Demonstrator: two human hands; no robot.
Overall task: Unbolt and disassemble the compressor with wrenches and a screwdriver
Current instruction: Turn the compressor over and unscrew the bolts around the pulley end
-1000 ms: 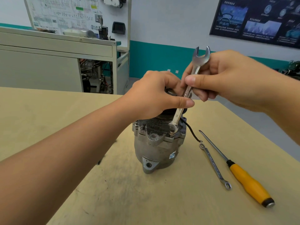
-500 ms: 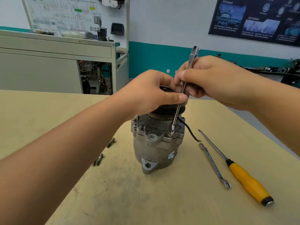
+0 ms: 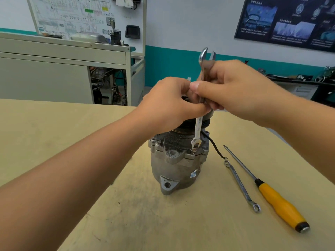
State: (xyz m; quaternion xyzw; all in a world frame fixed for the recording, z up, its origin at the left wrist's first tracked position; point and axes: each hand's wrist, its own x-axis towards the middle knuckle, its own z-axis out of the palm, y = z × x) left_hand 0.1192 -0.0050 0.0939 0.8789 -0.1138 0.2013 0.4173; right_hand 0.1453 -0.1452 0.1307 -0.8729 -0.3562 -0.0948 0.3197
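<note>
A grey metal compressor [image 3: 174,167] stands upright on the wooden table [image 3: 54,134]. My left hand [image 3: 168,104] curls over its black pulley end and grips it. My right hand [image 3: 233,87] pinches the shaft of an open-end wrench [image 3: 198,131], which stands nearly upright. The wrench's lower jaw sits on a raised bolt [image 3: 193,151] at the compressor's flange. Its upper jaw sticks out above my fingers.
A ring spanner [image 3: 241,185] and a yellow-handled screwdriver [image 3: 279,201] lie on the table to the right of the compressor. A black wire [image 3: 214,147] trails from the compressor. A grey cabinet [image 3: 63,69] and a wiring board stand behind the table.
The wrench has been twisted about its upright axis, so its upper jaw now shows at a different angle. My left arm now hides the loose bolts seen on the table half a second ago.
</note>
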